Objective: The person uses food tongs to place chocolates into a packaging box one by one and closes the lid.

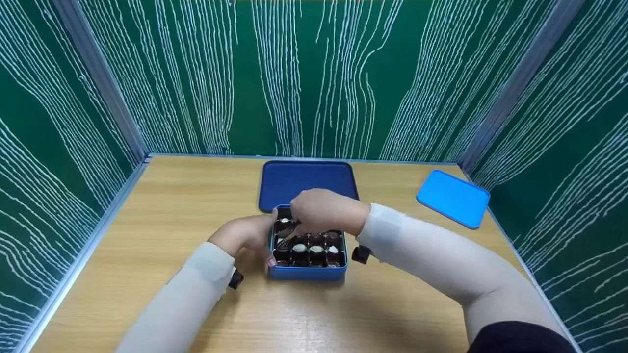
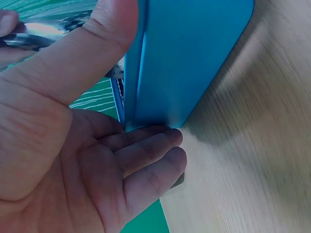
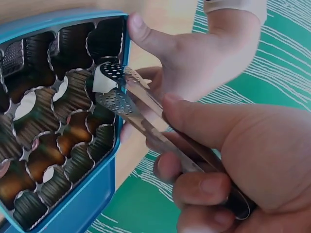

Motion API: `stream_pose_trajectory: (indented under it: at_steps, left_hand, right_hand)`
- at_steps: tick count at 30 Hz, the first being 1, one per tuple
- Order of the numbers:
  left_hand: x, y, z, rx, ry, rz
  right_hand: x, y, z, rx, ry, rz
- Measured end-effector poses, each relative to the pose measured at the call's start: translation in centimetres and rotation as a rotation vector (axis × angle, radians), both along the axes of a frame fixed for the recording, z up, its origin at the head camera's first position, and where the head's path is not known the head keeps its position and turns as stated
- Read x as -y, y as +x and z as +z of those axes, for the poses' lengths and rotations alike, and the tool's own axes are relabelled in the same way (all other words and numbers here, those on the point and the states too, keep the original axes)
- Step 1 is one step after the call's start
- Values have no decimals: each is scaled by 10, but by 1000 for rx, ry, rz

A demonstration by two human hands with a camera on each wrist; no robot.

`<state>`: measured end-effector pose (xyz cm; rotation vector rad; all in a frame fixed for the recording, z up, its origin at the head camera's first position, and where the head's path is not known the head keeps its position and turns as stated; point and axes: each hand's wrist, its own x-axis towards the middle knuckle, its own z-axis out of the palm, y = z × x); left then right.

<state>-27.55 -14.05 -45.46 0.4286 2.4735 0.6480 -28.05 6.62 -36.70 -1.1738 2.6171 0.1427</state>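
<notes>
A blue rectangular box (image 1: 308,273) of chocolates (image 1: 316,249) sits on the table, its dark inner tray divided into wavy compartments. My left hand (image 1: 249,233) holds the box's left end, thumb at the near corner and fingers toward the far one; in the left wrist view the fingertips (image 2: 172,138) rest against the blue wall. Above the box my right hand (image 1: 324,211) grips metal tongs (image 3: 155,137) with perforated tips. Those tips lie on either side of a white-topped piece (image 3: 103,81) by the box's left edge, in the right wrist view.
Behind the box lies a dark blue tray (image 1: 304,182). A bright blue tray (image 1: 454,198) is at the far right of the wooden table (image 1: 196,191). Green panels (image 1: 338,78) with white streaks enclose the table at the back and sides.
</notes>
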Motion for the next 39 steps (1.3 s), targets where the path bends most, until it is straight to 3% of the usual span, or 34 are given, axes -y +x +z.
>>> stream_pose_trajectory:
  at_steps: [6, 14, 20, 23, 28, 31, 35, 39]
  left_hand:
    - [1, 1, 1, 5, -4, 20]
    - [1, -1, -1, -30, 55, -28]
    - [1, 0, -1, 17, 47, 24]
    - [2, 0, -2, 2, 45, 10]
    - [1, 1, -1, 9, 9, 24]
    - [0, 1, -1, 27, -15, 33]
    - [-1, 1, 0, 38, -28, 30]
    - [-2, 2, 1, 57, -12, 46]
  right_hand:
    - [17, 3, -8, -43, 48, -25]
    - [32, 8, -17, -117, 147, 25]
    - [21, 9, -3, -29, 76, -43]
    - [9, 6, 9, 4, 39, -72]
    - [-22, -15, 22, 10, -40, -121]
    - [-47, -36, 23, 42, -106, -221]
    - [-81, -66, 10, 58, -135, -367]
    - [-107, -90, -13, 11, -132, -390]
